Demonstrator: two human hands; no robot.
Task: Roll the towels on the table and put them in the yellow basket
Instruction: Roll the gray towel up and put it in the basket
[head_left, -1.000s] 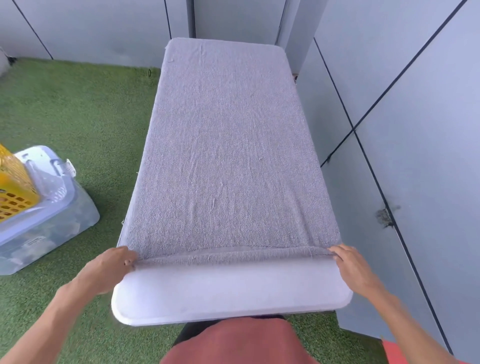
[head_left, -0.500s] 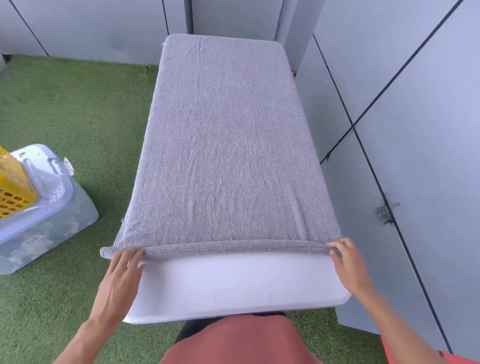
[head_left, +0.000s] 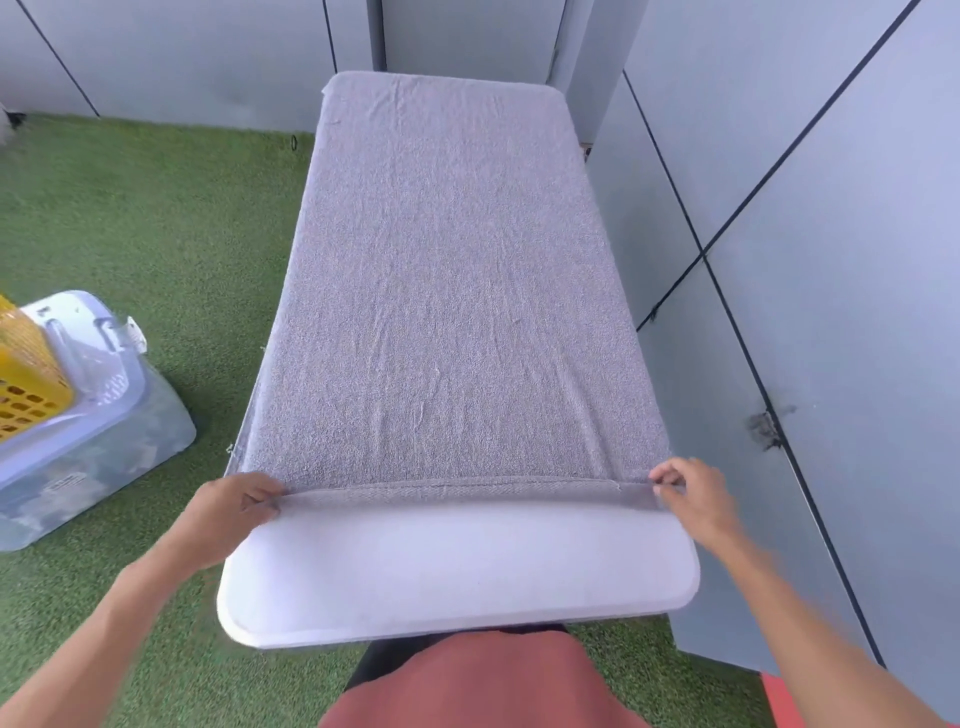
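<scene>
A grey towel (head_left: 447, 291) lies spread flat along the white table (head_left: 457, 577), covering it up to a bare strip at the near end. Its near hem is turned into a narrow fold running across the table. My left hand (head_left: 231, 512) pinches the left end of that fold at the table's left edge. My right hand (head_left: 693, 496) pinches the right end at the right edge. The yellow basket (head_left: 23, 379) shows only in part at the far left, sitting on a clear storage box.
The clear storage box with a white lid (head_left: 88, 415) stands on green artificial grass (head_left: 145, 223) left of the table. Grey wall panels (head_left: 810, 249) run close along the table's right side and behind its far end.
My left hand shifted from the hanging left corner back onto the left end of the hem, now pinching it on the table. The right hand stays at the right end.
</scene>
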